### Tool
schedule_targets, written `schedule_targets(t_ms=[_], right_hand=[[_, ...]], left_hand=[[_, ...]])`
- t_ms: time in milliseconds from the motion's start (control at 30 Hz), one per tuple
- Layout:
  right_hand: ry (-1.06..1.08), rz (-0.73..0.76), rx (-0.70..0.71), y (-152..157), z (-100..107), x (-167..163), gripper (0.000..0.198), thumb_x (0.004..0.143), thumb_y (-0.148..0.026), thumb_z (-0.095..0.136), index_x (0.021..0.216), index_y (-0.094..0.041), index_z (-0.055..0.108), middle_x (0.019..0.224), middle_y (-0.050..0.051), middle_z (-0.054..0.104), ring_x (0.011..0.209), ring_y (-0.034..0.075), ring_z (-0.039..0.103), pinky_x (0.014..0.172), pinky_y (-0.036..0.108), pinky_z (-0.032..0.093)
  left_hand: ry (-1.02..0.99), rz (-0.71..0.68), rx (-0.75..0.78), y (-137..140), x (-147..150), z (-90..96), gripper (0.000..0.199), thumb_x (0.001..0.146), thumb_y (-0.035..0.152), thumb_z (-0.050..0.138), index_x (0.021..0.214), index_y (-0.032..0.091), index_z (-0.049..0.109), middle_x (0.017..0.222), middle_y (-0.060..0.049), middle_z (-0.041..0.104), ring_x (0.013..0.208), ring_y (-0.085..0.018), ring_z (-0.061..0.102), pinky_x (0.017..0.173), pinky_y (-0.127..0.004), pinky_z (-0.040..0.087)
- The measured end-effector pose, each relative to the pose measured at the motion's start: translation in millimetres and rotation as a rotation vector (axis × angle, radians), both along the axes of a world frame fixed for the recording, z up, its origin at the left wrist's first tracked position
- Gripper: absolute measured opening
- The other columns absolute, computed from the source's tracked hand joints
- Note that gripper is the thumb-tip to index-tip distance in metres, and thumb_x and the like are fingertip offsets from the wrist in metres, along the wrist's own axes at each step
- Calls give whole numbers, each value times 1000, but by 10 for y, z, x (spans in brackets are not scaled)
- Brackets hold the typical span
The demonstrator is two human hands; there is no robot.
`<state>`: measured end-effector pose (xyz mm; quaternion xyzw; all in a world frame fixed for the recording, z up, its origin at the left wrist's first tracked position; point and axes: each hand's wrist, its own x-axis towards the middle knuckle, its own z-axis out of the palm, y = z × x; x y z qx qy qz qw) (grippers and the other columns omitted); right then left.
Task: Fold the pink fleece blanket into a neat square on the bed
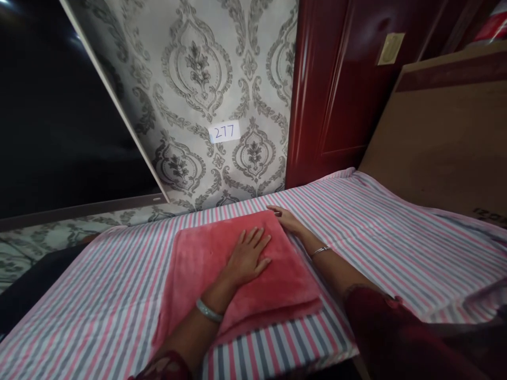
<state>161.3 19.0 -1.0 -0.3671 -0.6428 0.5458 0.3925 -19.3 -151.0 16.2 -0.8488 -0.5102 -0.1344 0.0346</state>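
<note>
Pink cloth under left grip, fingers apart | right grip at far right corner, pinching: can't tell

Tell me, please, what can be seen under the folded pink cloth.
A striped sheet shows around the pink cloth and appears to continue beneath it. Anything else directly under the cloth is covered and cannot be seen.

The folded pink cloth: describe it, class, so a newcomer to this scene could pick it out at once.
Below the patterned wall, find the striped sheet. On it lies the folded pink cloth, with the left hand spread on top and the right hand at its far right corner. Its plain, unstriped surface sets it apart from the striped sheet underneath.
</note>
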Motion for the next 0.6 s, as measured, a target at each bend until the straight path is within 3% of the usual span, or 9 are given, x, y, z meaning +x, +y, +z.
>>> schedule_targets(t_ms=[133, 300, 433, 600], right_hand=[[-65, 72, 53, 164, -11, -63, 42, 69, -39, 71, 105, -17, 77, 86, 3, 75, 80, 20, 66, 79, 32, 54], [-171, 102, 140, 335, -64, -107, 24, 68, -27, 65, 85, -17, 78, 74, 0, 73, 78, 20, 65, 77, 30, 53], [-244, -45, 230, 394, -162, -149, 19, 71, -19, 55, 70, -18, 74, 70, 0, 70, 80, 20, 63, 77, 27, 49], [-324, -219, 282, 426, -225, -160, 19, 73, -16, 56, 75, -19, 75, 77, 2, 73, 81, 20, 62, 75, 26, 45]], left_hand=[[-10, -4, -10, -8, -8, -7, 66, 98, 48, 53, 157, 23, 39, 165, -13, 35, 154, -32, 28, 124, -61, 21], [-7, -15, -43, -33, -6, 33, 64, 98, 47, 52, 157, 28, 39, 167, -7, 33, 155, -32, 24, 125, -60, 20], [-14, -26, -65, -41, 0, 50, 61, 99, 47, 49, 158, 32, 38, 169, -5, 29, 156, -32, 21, 125, -62, 18], [2, -39, -87, -47, 4, 17, 56, 101, 44, 46, 156, 35, 40, 169, -2, 27, 157, -33, 17, 123, -66, 19]])
